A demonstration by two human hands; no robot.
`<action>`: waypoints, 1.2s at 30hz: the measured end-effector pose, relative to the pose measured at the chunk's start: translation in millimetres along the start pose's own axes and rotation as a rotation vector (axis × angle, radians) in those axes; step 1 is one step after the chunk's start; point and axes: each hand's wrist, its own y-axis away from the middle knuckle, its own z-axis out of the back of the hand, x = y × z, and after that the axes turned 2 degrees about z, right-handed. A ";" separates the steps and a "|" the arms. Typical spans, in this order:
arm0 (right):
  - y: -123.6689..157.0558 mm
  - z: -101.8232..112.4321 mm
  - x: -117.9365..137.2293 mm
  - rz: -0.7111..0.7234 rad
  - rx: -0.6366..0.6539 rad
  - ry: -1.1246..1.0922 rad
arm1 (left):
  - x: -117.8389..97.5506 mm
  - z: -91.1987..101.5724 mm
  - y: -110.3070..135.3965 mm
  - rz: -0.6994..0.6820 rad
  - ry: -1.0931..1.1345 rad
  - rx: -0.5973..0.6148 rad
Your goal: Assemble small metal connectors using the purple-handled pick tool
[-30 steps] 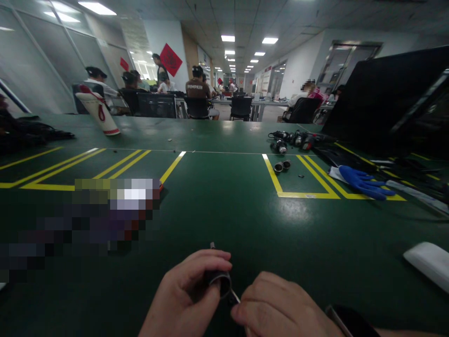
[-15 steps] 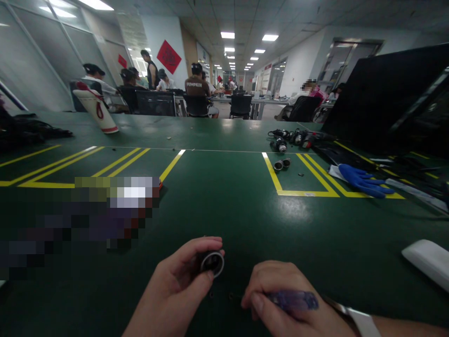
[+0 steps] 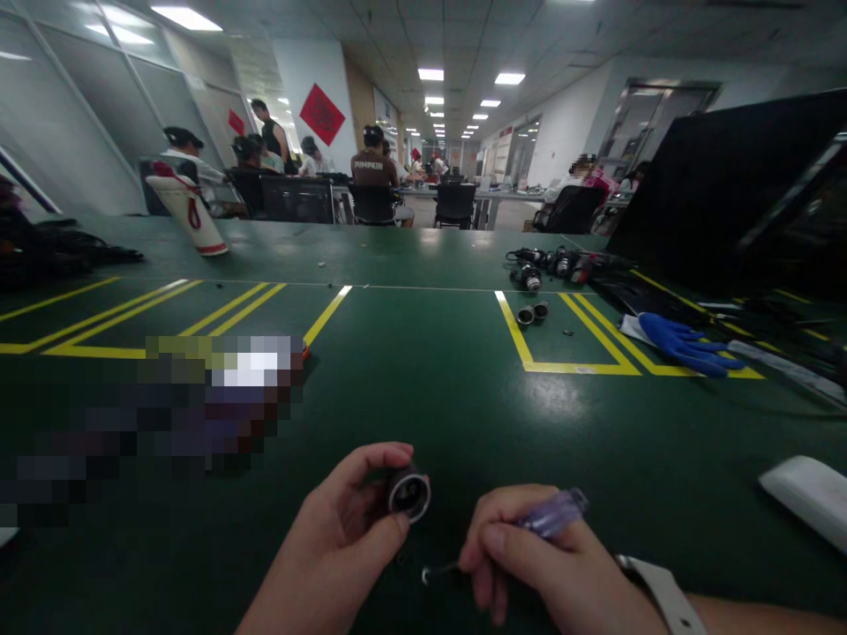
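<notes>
My left hand [image 3: 354, 516] is closed around a short, hollow metal cylinder [image 3: 408, 494], its silvery rim and dark inside turned toward me. Thumb and fingers grip it at the sides. A screwdriver [image 3: 549, 514] with a see-through purple handle is held in my right hand [image 3: 522, 547]. Its thin shaft points left, and at its tip is a small shiny piece [image 3: 425, 575], too small to name. That tip is below the cylinder and apart from it. A tiny dark part [image 3: 401, 558] lies on the green table near my left thumb.
Two metal cylinders [image 3: 533, 312] stand inside yellow tape lines, with several dark metal devices [image 3: 529, 265] behind. At the right lie a blue glove [image 3: 688, 342] and a white object [image 3: 807, 498]. A white cup-like container [image 3: 189, 212] leans at far left. People sit beyond the table.
My right hand has tilted the screwdriver, raising its handle, and the shiny tip shows more clearly now. My left hand has moved the cylinder slightly right and up.
</notes>
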 end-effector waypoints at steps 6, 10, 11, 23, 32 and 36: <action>1.1 3.6 20.1 0.493 0.039 0.292 | 1.4 -1.6 2.2 -0.004 0.019 0.023; -3.0 2.8 21.9 0.694 0.076 0.591 | 5.1 -0.7 0.0 -0.040 0.036 0.039; -3.9 2.3 20.0 0.718 0.078 0.621 | 5.6 -0.4 -0.1 -0.053 0.030 0.048; -4.5 -4.5 16.5 0.822 0.103 0.794 | 18.4 5.0 -4.0 -0.289 -0.122 0.059; 0.3 -3.9 12.2 0.833 0.134 0.909 | 17.4 4.0 -2.4 -0.362 -0.213 0.031; 0.1 -5.6 10.1 0.853 0.093 0.950 | 17.7 3.6 -2.2 -0.394 -0.244 0.029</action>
